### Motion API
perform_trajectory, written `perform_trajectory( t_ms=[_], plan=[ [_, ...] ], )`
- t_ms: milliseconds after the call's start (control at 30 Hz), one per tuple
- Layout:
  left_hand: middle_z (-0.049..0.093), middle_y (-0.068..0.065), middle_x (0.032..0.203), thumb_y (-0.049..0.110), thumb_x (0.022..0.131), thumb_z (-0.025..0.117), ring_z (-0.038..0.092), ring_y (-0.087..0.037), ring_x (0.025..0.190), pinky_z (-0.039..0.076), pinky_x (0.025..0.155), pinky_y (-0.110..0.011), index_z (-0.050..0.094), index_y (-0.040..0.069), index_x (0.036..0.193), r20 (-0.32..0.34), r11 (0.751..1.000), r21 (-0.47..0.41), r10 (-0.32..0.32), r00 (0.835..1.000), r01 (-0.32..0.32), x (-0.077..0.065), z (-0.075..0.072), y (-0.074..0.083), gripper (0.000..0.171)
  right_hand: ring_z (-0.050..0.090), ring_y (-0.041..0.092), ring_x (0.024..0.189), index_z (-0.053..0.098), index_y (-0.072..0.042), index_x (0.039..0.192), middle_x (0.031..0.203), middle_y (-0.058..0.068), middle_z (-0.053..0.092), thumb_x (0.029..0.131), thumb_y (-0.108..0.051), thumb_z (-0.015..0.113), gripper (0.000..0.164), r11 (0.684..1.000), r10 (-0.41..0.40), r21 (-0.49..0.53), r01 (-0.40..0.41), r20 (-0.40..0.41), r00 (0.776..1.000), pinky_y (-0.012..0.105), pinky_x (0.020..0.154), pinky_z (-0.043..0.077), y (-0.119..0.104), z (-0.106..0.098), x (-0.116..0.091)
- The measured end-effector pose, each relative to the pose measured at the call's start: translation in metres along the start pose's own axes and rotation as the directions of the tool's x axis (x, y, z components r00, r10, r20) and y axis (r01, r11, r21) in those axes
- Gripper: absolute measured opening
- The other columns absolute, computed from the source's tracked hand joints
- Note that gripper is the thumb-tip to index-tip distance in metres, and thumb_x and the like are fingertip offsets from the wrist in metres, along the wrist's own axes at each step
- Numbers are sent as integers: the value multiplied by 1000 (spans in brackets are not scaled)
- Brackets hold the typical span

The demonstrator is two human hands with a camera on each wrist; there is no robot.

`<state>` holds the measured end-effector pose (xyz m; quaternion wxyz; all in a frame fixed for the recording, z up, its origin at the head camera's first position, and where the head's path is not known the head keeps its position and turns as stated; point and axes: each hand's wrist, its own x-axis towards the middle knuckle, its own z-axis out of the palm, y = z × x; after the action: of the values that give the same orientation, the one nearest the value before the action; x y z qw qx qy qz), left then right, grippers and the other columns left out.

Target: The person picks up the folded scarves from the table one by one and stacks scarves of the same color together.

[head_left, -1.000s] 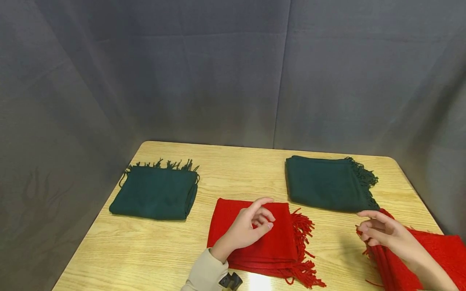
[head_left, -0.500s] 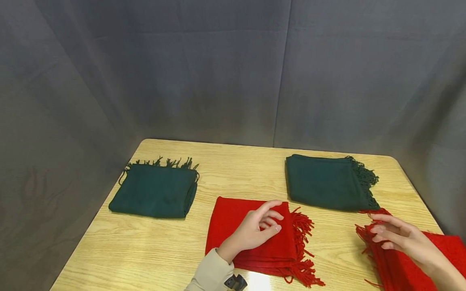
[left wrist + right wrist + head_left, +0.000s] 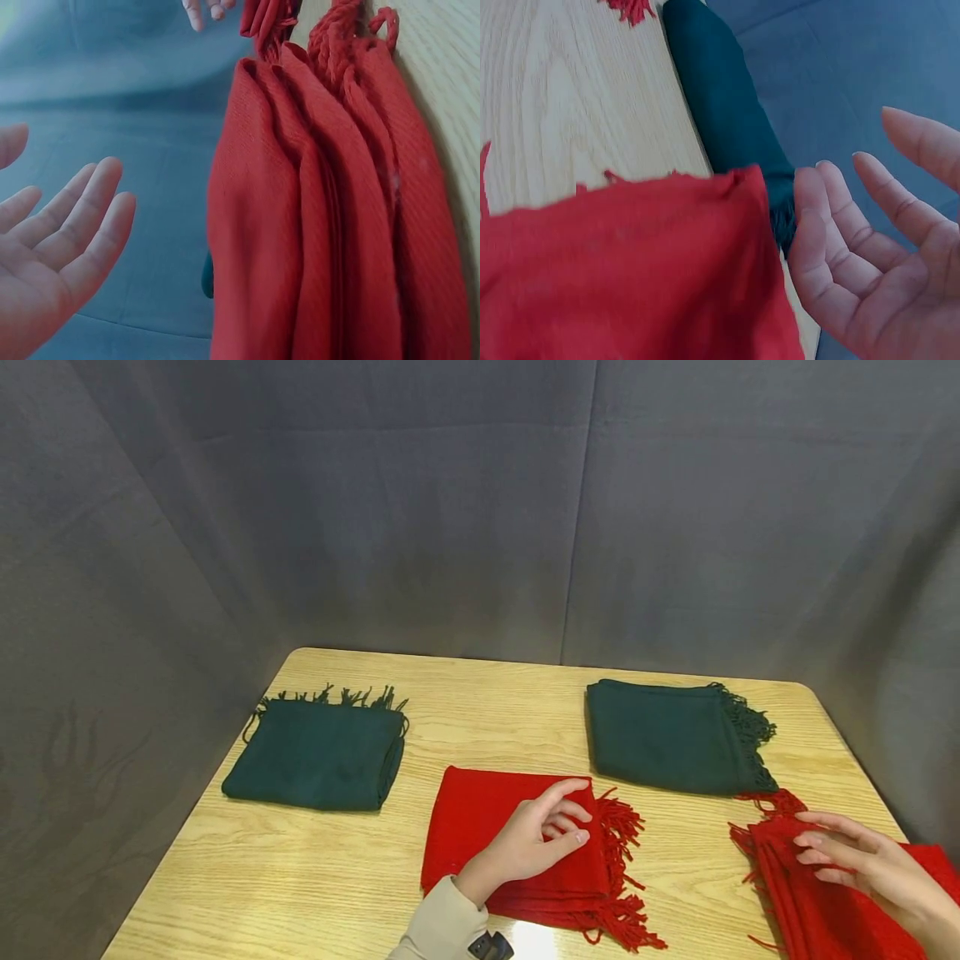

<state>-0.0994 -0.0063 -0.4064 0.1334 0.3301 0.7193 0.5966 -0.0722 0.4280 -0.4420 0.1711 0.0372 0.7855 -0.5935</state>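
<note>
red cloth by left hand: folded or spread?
Folded. The red cloth lies as a rectangle in the head view; the left wrist view shows stacked layers along its edge.

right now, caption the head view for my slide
Left grip over the middle red cloth, right grip over the right red cloth, two green cloths behind.

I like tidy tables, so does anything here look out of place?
Nothing looks spilled or torn. One mismatch: the right green cloth has its fringe on the right; the left green cloth has fringe along its far edge.
</note>
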Motion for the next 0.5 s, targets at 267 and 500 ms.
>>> perform_trajectory(
  t_ms=[267, 500],
  plan=[
    [59, -20, 106, 2, 87, 56, 61, -13, 85, 48, 74, -20, 35, 1, 134, -3, 999, 46, 15, 1000, -14, 4, 6, -6, 52, 61, 10, 81, 57, -43, 100, 93, -14, 63, 98, -9, 39, 38, 996, 27, 89, -27, 3, 1000, 26, 67, 50, 15, -17, -9],
    [59, -12, 108, 7, 87, 59, 60, -6, 82, 48, 71, -16, 34, 10, 136, 7, 996, 85, 26, 1000, -27, 14, 20, -34, 55, 62, 8, 78, 56, -46, 96, 89, -16, 63, 97, -11, 41, 39, 996, 42, 84, -37, -67, 997, 26, 62, 50, 29, -34, -17]
  ],
)
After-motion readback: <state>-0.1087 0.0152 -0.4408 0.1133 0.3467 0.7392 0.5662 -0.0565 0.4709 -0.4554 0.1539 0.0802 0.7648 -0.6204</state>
